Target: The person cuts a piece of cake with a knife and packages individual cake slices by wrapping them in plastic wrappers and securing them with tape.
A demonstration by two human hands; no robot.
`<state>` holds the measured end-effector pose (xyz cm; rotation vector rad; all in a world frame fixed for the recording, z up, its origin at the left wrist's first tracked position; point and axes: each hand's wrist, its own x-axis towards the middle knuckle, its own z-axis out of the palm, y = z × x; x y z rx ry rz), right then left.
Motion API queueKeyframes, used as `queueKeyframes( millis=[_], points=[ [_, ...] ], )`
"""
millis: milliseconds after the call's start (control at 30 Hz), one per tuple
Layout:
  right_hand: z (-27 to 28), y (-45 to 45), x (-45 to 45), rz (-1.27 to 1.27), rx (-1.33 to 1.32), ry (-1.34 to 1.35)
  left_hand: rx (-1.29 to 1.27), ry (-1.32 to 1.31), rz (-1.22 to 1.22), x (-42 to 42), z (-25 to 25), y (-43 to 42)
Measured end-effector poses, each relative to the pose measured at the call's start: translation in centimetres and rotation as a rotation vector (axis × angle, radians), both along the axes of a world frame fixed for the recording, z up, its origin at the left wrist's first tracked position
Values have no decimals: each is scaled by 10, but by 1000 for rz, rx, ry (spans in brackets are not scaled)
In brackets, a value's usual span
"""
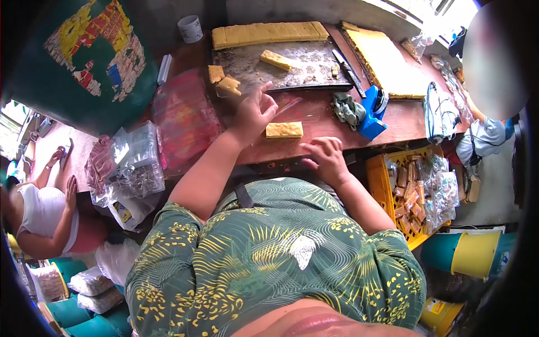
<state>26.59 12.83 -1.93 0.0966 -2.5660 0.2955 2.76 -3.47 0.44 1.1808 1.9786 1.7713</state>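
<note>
A yellow cake bar (284, 130) lies near the table's front edge between my two hands. My left hand (257, 112) is raised beyond it to the left, fingers apart, with nothing visible in it. To the right of the bar, my right hand (327, 157) hovers by the table edge, its fingers loosely curled and apart, holding nothing I can see. Farther back, a baking tray (252, 70) carries a long row of cut cake (269, 35) and a single cake bar (275, 59). Broken cake pieces (228, 85) sit at the tray's left corner.
A knife (348, 72) rests along the tray's right side, beside a cake slab (387, 62). Nearby are a blue tape dispenser (373, 112) and a grey cloth (348, 109). A yellow crate (387, 191) of wrapped bars stands right. Other people work at both sides.
</note>
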Motion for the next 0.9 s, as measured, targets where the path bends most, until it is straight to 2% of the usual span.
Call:
queueKeyframes(
  millis=[67,133,167,200,267,333,367,467,500,600,633,667,733,867,900],
  points=[
    [14,-9,-16,174,-58,-46,-55,-42,-135,-11,-7,-7],
    [31,-6,-30,169,-177,-169,-97,-56,-218,-17,-9,-17],
    [41,2,-38,145,-110,-138,-85,-79,-240,-17,-4,-23],
    [49,5,-47,106,-41,50,-47,-97,-258,-18,-4,-27],
    [82,2,-56,-11,114,204,32,-135,-298,-19,-5,-32],
    [84,14,-66,50,66,139,-80,-136,-322,-19,-4,-36],
    [80,25,-74,178,16,58,-136,-135,-334,-16,6,-37],
    [72,28,-74,159,-88,-197,-183,123,-223,23,56,-38],
    [61,29,-76,168,-105,-118,-265,617,-123,22,60,-33],
    [66,11,-73,75,-365,-98,-538,806,-82,32,59,-19],
    [61,14,-74,77,-304,-106,-583,935,-55,33,56,-16],
    [56,17,-77,137,-182,-31,-560,884,-51,34,54,-16],
    [44,25,-80,224,-186,-155,-515,788,-53,38,52,-16],
    [35,18,-76,91,-184,-184,-318,768,24,35,35,-15],
    [33,17,-75,105,-193,-177,-365,738,6,32,28,-15]
  ],
)
